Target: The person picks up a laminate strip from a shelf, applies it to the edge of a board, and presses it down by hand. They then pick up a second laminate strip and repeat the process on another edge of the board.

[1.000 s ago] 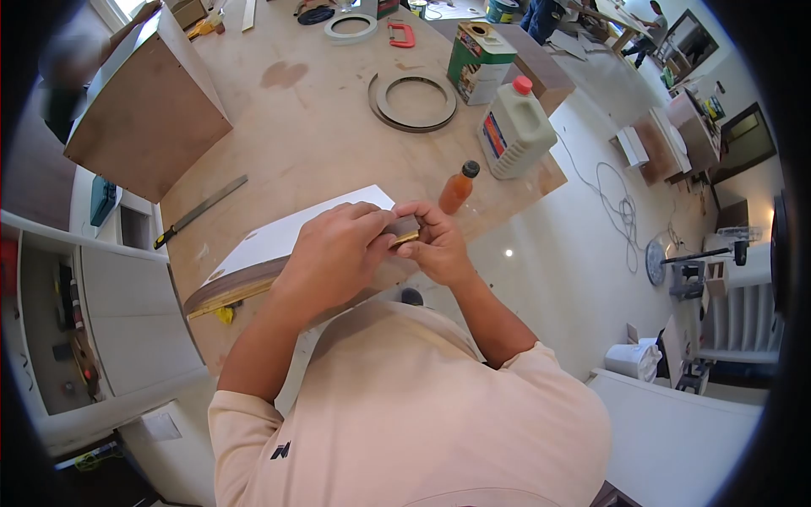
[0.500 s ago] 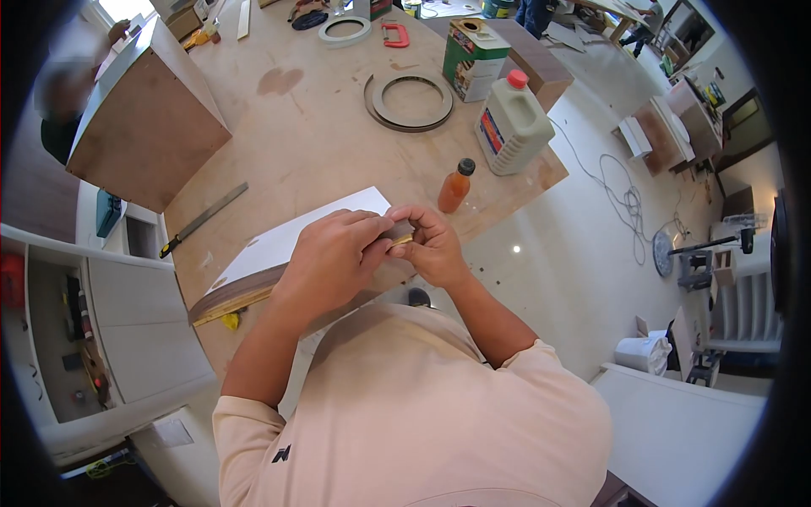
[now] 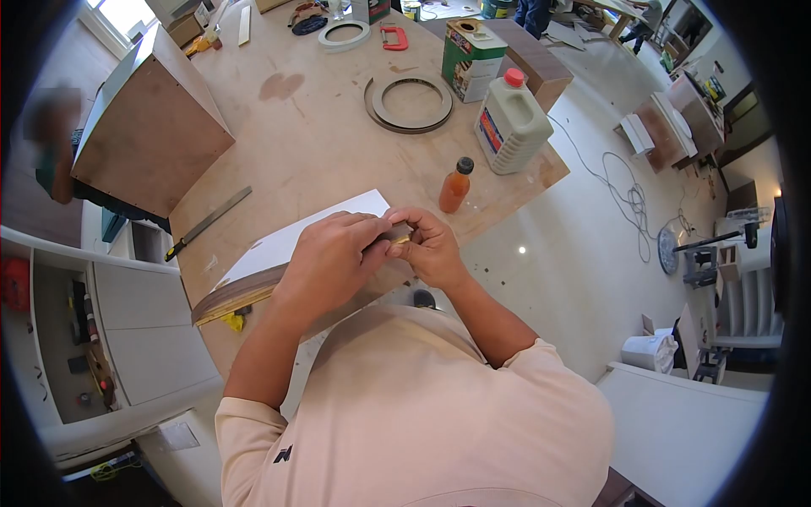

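A white-topped board (image 3: 325,215) lies near the table's front edge, with a brown edge strip (image 3: 245,285) along its curved, layered side. My left hand (image 3: 334,253) rests over the board's right part, its fingers bent and pinched together at the corner. Close against it, my right hand (image 3: 429,247) pinches the end of the strip between thumb and fingers. Both sets of fingertips nearly touch, and they hide most of that corner. To the right of the board stands an orange bottle (image 3: 454,188) with a black cap.
A file (image 3: 209,223) lies left of the board, near a wooden box (image 3: 156,127). Farther back are a coil of edge banding (image 3: 411,103), a white jug (image 3: 513,125), a green can (image 3: 471,59) and a red clamp (image 3: 394,38). A co-worker (image 3: 55,144) is beside the box.
Both my hands keep their grip at the board's corner with hardly any movement. The co-worker's raised arm has come down from the box's top. The view has shifted slightly.
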The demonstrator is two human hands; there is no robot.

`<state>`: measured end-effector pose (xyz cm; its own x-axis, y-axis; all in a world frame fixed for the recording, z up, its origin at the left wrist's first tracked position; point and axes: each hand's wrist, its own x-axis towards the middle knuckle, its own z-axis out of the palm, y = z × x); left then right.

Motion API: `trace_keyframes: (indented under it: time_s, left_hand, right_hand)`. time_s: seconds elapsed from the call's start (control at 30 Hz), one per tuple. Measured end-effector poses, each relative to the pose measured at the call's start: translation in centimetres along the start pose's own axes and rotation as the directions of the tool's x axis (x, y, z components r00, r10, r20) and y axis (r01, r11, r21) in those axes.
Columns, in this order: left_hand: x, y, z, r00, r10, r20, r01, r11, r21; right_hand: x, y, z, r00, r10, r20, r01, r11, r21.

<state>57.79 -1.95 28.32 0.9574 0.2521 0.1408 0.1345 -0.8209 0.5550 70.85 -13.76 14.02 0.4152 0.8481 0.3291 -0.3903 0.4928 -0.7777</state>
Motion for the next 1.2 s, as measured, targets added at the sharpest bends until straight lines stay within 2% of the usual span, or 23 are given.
trace_keyframes:
  time_s: [0.53, 0.77, 0.97, 1.07, 1.2]
  left_hand:
    - [-0.3, 0.3, 0.2, 0.999, -0.009, -0.03, 0.009, 1.0, -0.008]
    - [-1.1, 0.3, -0.6, 0.999, -0.016, 0.034, 0.017, 1.0, -0.011]
    - [-2.1, 0.2, -1.1, 0.998, -0.059, -0.036, 0.061, 0.997, 0.054]
    - [-2.6, -0.2, -1.9, 0.993, -0.116, 0.005, 0.115, 0.992, 0.053]
    - [-2.8, -0.8, -2.0, 0.995, -0.1, -0.019, 0.101, 0.994, 0.043]
  right_hand:
    - [-0.1, 0.2, -0.2, 1.0, -0.02, 0.012, 0.02, 0.999, -0.025]
    - [0.1, -0.1, -0.1, 0.997, 0.077, 0.007, -0.077, 0.995, 0.058]
    - [0.3, -0.3, 0.1, 0.998, 0.069, 0.008, -0.07, 0.994, 0.087]
    - [0.2, -0.1, -0.1, 0.997, 0.072, -0.001, -0.071, 0.995, 0.073]
    - [0.5, -0.8, 0.5, 0.999, 0.052, 0.004, -0.052, 0.997, 0.063]
